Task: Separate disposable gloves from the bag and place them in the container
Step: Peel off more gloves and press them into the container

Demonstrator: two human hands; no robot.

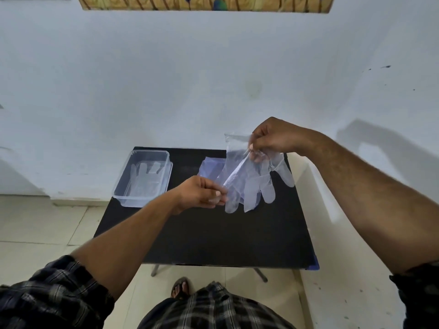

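Fingers (217,193) pinching clear gloves (251,184)

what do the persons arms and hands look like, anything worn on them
Both hands are bare: the left hand and the right hand show no gloves, rings or watch. The forearms are uncovered and lightly haired. Each arm has a dark plaid sleeve with pale grey checks, pushed up near the elbow: the left sleeve and the right sleeve.

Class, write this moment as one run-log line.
right hand: pinching gloves at top | left hand: peeling one glove off | container: gloves inside | table: bag
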